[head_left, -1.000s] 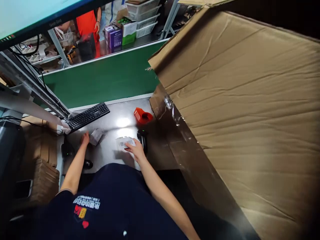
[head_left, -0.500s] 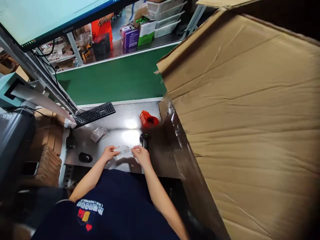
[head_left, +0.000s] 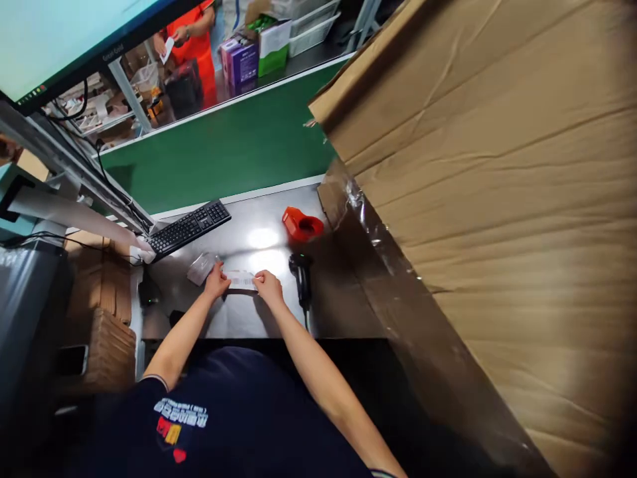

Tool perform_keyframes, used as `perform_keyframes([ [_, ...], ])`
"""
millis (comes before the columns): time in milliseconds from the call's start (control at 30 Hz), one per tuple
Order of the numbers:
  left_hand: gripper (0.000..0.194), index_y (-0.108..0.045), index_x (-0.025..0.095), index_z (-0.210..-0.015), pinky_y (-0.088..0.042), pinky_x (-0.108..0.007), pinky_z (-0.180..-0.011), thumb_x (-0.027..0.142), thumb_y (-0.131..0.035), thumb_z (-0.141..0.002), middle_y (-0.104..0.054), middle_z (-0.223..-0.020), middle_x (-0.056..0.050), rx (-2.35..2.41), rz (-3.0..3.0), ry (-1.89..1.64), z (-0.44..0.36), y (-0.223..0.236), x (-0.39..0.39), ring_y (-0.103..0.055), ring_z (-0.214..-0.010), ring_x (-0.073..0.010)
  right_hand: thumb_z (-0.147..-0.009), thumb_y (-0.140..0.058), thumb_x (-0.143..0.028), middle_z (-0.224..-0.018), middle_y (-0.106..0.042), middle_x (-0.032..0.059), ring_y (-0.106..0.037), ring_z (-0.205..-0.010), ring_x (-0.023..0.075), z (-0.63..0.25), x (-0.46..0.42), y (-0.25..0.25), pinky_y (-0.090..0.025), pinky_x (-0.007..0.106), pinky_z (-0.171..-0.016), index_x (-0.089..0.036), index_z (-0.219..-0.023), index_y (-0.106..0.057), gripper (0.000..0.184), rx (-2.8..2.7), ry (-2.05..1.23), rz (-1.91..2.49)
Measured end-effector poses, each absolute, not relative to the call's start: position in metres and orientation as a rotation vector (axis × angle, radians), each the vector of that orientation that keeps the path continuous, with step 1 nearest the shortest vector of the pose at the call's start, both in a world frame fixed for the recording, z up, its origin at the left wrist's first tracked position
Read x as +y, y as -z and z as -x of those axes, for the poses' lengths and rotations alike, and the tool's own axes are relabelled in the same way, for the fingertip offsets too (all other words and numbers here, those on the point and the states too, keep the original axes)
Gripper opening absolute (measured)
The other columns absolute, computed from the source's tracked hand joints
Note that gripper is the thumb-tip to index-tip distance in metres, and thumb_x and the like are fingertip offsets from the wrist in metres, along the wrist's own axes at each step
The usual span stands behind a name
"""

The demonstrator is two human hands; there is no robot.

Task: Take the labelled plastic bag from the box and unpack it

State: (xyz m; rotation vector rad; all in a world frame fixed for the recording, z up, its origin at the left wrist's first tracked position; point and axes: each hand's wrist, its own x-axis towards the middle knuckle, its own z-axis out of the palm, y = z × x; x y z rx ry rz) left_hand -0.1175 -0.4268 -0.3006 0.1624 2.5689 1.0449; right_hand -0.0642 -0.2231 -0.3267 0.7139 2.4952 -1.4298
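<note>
A white label (head_left: 240, 280) with a printed barcode is stretched between my two hands, above the metal tabletop. My left hand (head_left: 217, 281) pinches its left end, and my right hand (head_left: 269, 288) pinches the right end. Just behind my left hand lies a small clear plastic packet (head_left: 202, 267), partly covered by that hand. To the right of my right hand rests a black barcode scanner (head_left: 301, 279) with its cable toward me. Farther back sits a red tape dispenser (head_left: 302, 224).
A large cardboard box (head_left: 488, 219) fills the right side. A keyboard (head_left: 190, 228) lies back left, under a monitor (head_left: 89, 46). The black mouse (head_left: 175, 318) is mostly behind my left forearm. Beyond the green partition (head_left: 223, 143), a person in orange (head_left: 194, 41) holds something white.
Both hands have moved forward and away from my body with the label, which now lies flatter and straighter between them. The scanner now shows fully beside my right hand. The view has shifted.
</note>
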Motion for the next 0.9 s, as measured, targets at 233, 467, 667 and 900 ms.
perform_keyframes([
  [233,0.066,-0.049,0.007,-0.163,-0.029,-0.059,-0.134,0.021,-0.055,-0.098,-0.044,-0.173,-0.021,2.535,-0.869,-0.62,0.084,0.332,-0.437,-0.039,-0.161,-0.0396,-0.107,-0.06,-0.024,-0.113,-0.077,0.0194,-0.071,-0.104,0.0246,0.069,-0.246,0.318,-0.045,0.034,-0.089,-0.006,-0.134,-0.063,0.033,2.676,0.925,-0.703],
  [467,0.064,-0.05,0.024,-0.166,-0.014,-0.072,-0.134,0.033,-0.06,-0.104,-0.032,-0.179,-0.016,2.647,-0.824,-0.451,0.048,0.355,-0.433,-0.032,-0.166,-0.0401,-0.109,-0.046,-0.02,-0.175,-0.045,0.0134,-0.036,-0.164,0.026,0.044,-0.24,0.333,-0.025,0.044,-0.135,-0.019,-0.164,-0.049,0.056,2.832,0.588,0.168],
  [667,0.057,-0.058,0.009,-0.158,-0.031,-0.06,-0.135,0.024,-0.048,-0.104,-0.053,-0.167,-0.019,2.825,-0.512,-0.411,0.003,0.339,-0.443,-0.04,-0.162,-0.0392,-0.111,-0.033,-0.029,-0.178,-0.033,0.0193,-0.029,-0.168,0.0356,0.028,-0.233,0.35,-0.019,0.065,-0.136,-0.013,-0.171,-0.039,0.062,2.787,0.431,0.248],
  [900,0.054,-0.062,0.041,-0.153,-0.052,-0.058,-0.121,0.028,-0.058,-0.101,-0.07,-0.152,-0.004,3.361,0.404,-0.632,-0.038,0.264,-0.512,-0.064,-0.141,-0.031,-0.082,-0.073,-0.039,-0.172,-0.049,0.0053,-0.043,-0.159,0.0466,0.012,-0.295,0.329,-0.038,0.071,-0.129,-0.047,-0.155,-0.06,0.074,2.637,1.115,0.574],
])
